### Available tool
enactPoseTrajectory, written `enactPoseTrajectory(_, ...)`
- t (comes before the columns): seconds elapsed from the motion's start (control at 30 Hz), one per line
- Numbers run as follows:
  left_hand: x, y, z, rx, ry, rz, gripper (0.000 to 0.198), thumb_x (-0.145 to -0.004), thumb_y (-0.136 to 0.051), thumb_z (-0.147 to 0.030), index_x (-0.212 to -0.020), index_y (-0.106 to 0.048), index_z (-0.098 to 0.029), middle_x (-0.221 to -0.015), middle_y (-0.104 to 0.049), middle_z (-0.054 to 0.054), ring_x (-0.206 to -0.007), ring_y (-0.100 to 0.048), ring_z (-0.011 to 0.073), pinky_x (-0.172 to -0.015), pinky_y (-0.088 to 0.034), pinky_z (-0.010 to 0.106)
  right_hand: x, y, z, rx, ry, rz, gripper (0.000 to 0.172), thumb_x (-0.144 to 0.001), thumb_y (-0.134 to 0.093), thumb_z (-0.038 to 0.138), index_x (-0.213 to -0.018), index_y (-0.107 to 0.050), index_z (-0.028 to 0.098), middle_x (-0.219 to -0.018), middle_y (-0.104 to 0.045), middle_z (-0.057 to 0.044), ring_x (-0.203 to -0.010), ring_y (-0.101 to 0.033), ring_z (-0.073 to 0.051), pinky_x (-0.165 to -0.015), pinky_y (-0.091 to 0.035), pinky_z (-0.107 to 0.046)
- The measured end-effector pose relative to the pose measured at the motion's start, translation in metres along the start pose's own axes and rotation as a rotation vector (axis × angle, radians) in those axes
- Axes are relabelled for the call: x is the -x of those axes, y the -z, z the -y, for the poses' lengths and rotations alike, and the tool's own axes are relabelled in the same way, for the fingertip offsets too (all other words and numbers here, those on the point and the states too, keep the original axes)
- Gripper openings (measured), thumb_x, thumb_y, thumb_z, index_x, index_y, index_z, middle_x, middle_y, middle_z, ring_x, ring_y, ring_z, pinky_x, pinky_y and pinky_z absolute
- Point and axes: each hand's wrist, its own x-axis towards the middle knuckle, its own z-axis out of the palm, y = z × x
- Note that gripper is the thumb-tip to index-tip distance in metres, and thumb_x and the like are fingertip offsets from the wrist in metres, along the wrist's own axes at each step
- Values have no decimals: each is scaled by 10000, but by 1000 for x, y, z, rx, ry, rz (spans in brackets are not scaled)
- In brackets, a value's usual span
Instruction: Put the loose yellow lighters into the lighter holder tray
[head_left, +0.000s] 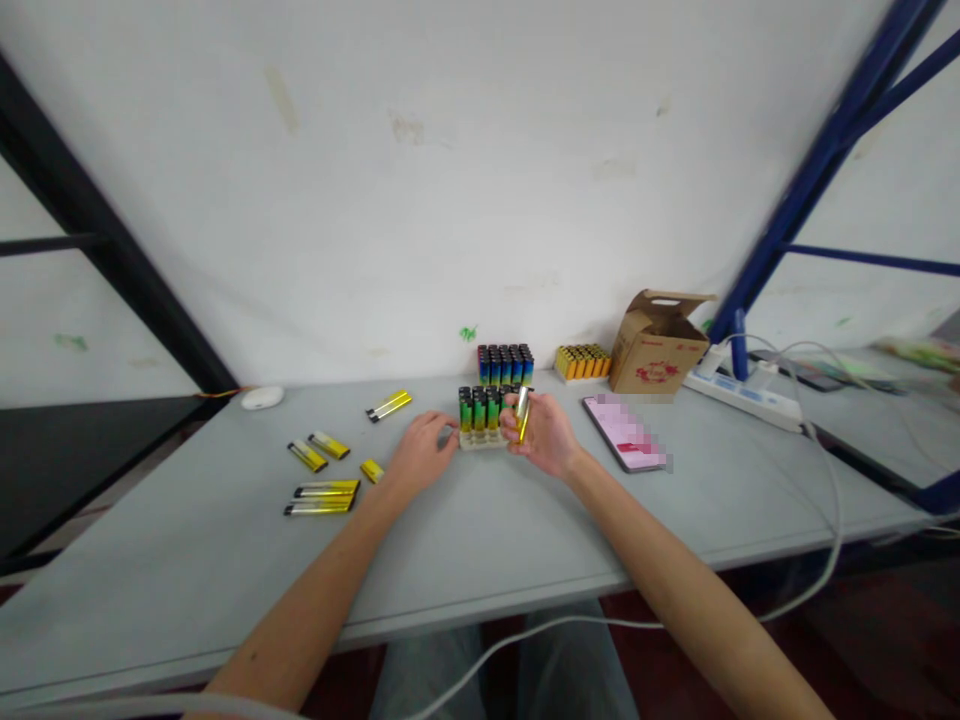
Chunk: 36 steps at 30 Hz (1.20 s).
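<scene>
My right hand (546, 435) is closed round a yellow lighter (523, 414), held upright just right of a small pale tray (482, 440) that is filled with green-and-yellow lighters (480, 408). My left hand (422, 450) rests on the grey table (480, 540) at the tray's left side, fingers curled against its edge. Several loose yellow lighters (322, 496) lie on the table to the left of my left hand.
Behind the tray stand a block of blue lighters (505, 365), a tray of orange lighters (583, 361) and an open cardboard box (658, 345). A phone (625, 433) lies to the right, a white power strip (742, 393) with cables beyond it. A white oval object (262, 397) sits far left.
</scene>
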Motion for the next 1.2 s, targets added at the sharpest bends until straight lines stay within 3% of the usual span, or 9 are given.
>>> enactPoseTrajectory(0.1, 0, 0, 0, 6, 0, -5, 189, -876, -461, -259, -904, -626, -172, -960, -648, 96, -969, -584, 250, -930, -461, 422, -1, 2, -1, 14, -7, 12, 123, -825, -466, 316, -897, -483, 219, -705, -607, 1, -568, -573, -144, -403, -386, -187)
enactPoseTrajectory(0.3, -1, 4, -1, 6, 21, -5, 209, -873, -449, -269, -901, -632, -170, -959, -648, 98, -969, -588, 255, -929, -464, 433, 0, 3, 2, 162, 15, 49, 174, -891, -465, 383, -865, -511, 218, -864, -659, -22, -705, -631, -166, -522, -507, -261)
enactPoseTrajectory(0.43, -1, 8, -1, 2, 24, -15, 204, -879, -442, -267, -888, -626, -181, -945, -654, 88, -964, -591, 248, -928, -465, 424, 0, 6, 7, 390, 189, -25, 269, -854, -591, 459, -855, -630, 193, -824, -628, -3, -742, -595, -128, -654, -491, -228)
enactPoseTrajectory(0.57, -1, 8, 0, 2, 19, -36, 177, -872, -458, -258, -880, -623, -197, -932, -653, 72, -959, -595, 232, -923, -470, 398, -1, 13, 10, 555, 335, -84, 387, -800, -644, 541, -1020, -686, 226, -930, -663, -7, -838, -603, -147, -736, -483, -255)
enactPoseTrajectory(0.67, -1, 7, 2, -1, 18, -39, 178, -866, -460, -245, -882, -628, -191, -937, -650, 77, -962, -594, 235, -921, -471, 399, -2, 14, 11, 667, 405, -160, 395, -757, -707, 476, -1061, -691, 225, -867, -674, 3, -769, -588, -134, -685, -469, -247)
enactPoseTrajectory(0.87, 1, 4, 7, -39, 45, 17, 206, -875, -488, -289, -913, -653, -173, -984, -649, 101, -982, -592, 260, -946, -460, 429, -8, 10, -4, 818, 511, -287, 301, -714, -733, 380, -933, -725, 173, -711, -665, 7, -612, -544, -120, -569, -424, -241)
enactPoseTrajectory(1.2, 3, -2, 10, -90, 34, 38, 251, -827, -584, -365, -987, -660, -186, -1032, -637, 109, -1015, -586, 281, -956, -457, 447, -24, 12, -36, 973, 468, -150, 235, -771, -650, 295, -965, -699, 173, -800, -703, -15, -699, -636, -146, -741, -513, -305)
